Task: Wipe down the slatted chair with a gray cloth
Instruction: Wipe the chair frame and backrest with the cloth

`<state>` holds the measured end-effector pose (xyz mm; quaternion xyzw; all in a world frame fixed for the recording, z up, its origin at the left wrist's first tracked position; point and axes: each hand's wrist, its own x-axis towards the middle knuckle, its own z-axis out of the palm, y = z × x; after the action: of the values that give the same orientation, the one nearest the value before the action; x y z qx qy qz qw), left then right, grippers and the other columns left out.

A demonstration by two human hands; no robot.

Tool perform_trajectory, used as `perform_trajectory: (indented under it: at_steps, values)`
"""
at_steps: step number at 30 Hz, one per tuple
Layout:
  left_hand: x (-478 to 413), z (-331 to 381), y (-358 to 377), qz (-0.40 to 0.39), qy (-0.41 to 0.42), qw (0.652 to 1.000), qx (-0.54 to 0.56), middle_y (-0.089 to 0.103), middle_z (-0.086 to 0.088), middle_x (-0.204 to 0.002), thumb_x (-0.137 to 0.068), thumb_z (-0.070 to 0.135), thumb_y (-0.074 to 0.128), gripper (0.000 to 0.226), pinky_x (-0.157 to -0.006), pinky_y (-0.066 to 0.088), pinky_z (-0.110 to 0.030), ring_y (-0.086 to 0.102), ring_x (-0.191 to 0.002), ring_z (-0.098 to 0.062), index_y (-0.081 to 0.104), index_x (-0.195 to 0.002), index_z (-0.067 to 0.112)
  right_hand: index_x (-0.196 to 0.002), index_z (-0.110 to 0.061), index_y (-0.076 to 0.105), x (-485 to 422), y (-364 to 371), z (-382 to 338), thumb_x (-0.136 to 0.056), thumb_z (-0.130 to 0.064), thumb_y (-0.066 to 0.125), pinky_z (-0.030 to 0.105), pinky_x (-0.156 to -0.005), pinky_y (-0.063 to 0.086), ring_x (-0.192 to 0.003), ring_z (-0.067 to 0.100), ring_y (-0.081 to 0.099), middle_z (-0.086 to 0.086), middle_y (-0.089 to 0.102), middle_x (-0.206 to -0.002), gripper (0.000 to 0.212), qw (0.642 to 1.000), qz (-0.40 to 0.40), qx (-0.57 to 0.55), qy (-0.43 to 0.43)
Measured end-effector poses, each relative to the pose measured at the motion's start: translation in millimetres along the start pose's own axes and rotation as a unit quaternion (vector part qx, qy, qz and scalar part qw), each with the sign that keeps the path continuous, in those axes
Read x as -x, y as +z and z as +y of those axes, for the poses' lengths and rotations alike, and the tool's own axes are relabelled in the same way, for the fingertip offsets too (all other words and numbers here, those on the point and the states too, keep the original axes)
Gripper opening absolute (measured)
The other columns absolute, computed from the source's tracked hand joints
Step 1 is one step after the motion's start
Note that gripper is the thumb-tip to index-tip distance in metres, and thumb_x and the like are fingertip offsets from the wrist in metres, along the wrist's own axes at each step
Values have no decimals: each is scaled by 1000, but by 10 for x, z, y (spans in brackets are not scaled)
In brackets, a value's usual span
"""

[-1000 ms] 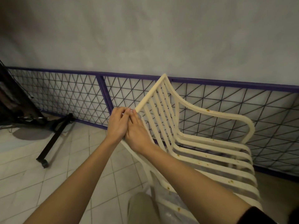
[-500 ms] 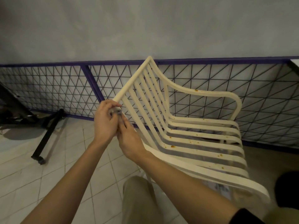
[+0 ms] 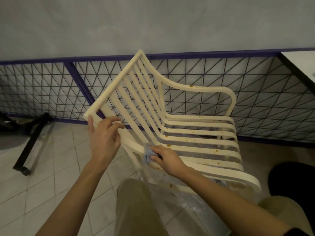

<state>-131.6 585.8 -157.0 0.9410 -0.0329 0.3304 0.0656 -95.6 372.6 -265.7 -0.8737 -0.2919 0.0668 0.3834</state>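
A cream slatted chair (image 3: pixel 170 106) stands tilted in the middle of the view, with orange-brown spots on its seat slats and far armrest. My left hand (image 3: pixel 104 137) grips the near side of the backrest just below its top corner, fingers curled over the outer slat. My right hand (image 3: pixel 163 159) holds a small folded gray cloth (image 3: pixel 148 153) and presses it against the near armrest where it meets the backrest. Only an edge of the cloth shows past my fingers.
A purple-framed wire-mesh fence (image 3: pixel 255 92) runs behind the chair under a gray wall. A black metal stand (image 3: pixel 29 147) lies on the tiled floor at the left. Clear plastic sheeting (image 3: pixel 184 201) lies under the chair by my leg. A white tabletop corner (image 3: pixel 303 63) shows at the right.
My hands have parted. The right hand has moved down from the backrest's top corner to the near armrest with the cloth, while the left hand stays gripping the backrest.
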Motion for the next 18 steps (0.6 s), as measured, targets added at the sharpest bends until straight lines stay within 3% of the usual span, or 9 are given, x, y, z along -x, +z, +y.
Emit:
perform_trajectory:
  at_steps: [3,6,8,13,15,18]
  values:
    - [206,145,227,-63,41,997,31,68,6,-106,-78,1,68,21,-117,16,-50,61,-104,-14,69,-89,19,-126,-24,59,217,-197,184,-94,-31,55,31,-86,44,-104,15,56,-3,63,-120,33,999,-22,27,1]
    - [426,281,479,-138,41,986,83,68,6,-106,-83,7,67,17,-113,25,-43,63,-101,-14,70,-91,21,-104,-21,65,423,-427,325,-93,-30,58,29,-71,38,-83,10,53,-9,61,-95,15,998,-44,45,-3]
    - [575,390,616,-167,41,979,109,68,7,-106,-85,11,67,15,-112,26,-39,63,-101,-13,71,-93,23,-100,-22,66,560,-576,436,-93,-32,58,26,-68,36,-78,5,50,-15,58,-91,14,997,-62,52,2]
    - [760,720,798,-189,38,964,183,69,8,-105,-85,14,70,13,-110,30,-36,62,-101,-10,73,-94,22,-82,-25,62,864,-924,671,-94,-35,56,37,-61,40,-64,11,51,-3,59,-74,17,993,-97,58,40]
    - [792,832,842,-194,31,958,209,68,9,-105,-87,15,68,12,-109,34,-37,61,-102,-9,73,-96,22,-85,-23,65,952,-1035,720,-94,-35,57,35,-60,39,-62,10,49,-2,58,-71,17,991,-103,69,57]
    - [843,973,893,-200,36,952,231,68,9,-107,-88,16,65,14,-104,41,-39,59,-103,-9,72,-100,21,-108,-32,68,1021,-1150,757,-93,-37,58,25,-58,39,-63,7,53,-5,61,-72,19,987,-118,82,76]
